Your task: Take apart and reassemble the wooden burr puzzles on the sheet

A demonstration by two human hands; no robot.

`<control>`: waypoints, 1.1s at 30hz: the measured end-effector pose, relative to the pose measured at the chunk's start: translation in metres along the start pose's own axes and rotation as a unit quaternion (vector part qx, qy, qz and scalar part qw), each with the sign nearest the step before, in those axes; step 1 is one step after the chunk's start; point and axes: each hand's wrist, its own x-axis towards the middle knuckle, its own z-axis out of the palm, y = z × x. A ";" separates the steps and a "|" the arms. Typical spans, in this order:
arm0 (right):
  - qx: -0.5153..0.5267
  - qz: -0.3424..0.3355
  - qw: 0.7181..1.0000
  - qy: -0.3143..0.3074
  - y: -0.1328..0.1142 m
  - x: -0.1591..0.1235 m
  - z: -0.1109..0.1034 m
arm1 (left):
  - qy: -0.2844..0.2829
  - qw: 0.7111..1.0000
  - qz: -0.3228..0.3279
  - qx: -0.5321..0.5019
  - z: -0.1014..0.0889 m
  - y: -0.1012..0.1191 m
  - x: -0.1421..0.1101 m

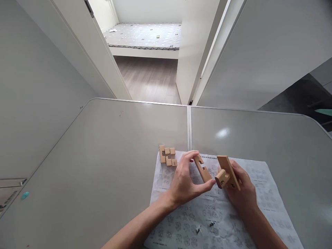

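My left hand grips a notched flat wooden puzzle piece by its two ends, between the thumb and the fingers. Close beside it on the right, my right hand is closed on a flat wooden puzzle piece. A second, stubby wooden block with a dark mark sticks out from that flat piece toward the left. Both hands are above the printed instruction sheet. Several small notched wooden pieces lie grouped at the sheet's upper left corner.
A glossy grey table with a seam strip holds the sheet. A small teal object is at the far left. Past the table, an open door leads to a room with a bed.
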 end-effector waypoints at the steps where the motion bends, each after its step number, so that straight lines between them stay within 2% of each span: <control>1: 0.003 -0.001 1.000 0.007 -0.001 0.000 0.000 | -0.011 0.999 0.017 0.028 0.001 0.000 0.000; 4: 0.006 -0.001 1.000 0.017 -0.003 0.001 0.003 | -0.034 0.994 0.044 0.096 0.003 -0.001 -0.001; 12: -0.008 -0.005 1.000 0.011 -0.006 0.001 0.005 | -0.086 0.969 0.058 0.225 0.008 -0.001 -0.004; 19: 0.009 0.009 1.000 0.001 -0.004 0.001 0.004 | -0.076 0.952 0.055 0.290 0.011 -0.002 -0.007; 24: 0.031 0.033 0.999 0.013 -0.005 0.001 0.006 | -0.044 0.944 0.050 0.324 0.013 -0.004 -0.009; 27: 0.062 0.062 0.996 0.018 -0.005 0.001 0.007 | -0.010 0.948 0.072 0.309 0.010 -0.002 -0.008; 31: 0.135 0.116 0.984 0.024 -0.002 0.000 0.009 | 0.019 0.967 0.135 0.213 0.004 0.005 -0.006; 33: 0.152 0.133 0.979 0.022 0.000 -0.001 0.009 | 0.017 0.976 0.139 0.165 0.001 0.008 -0.006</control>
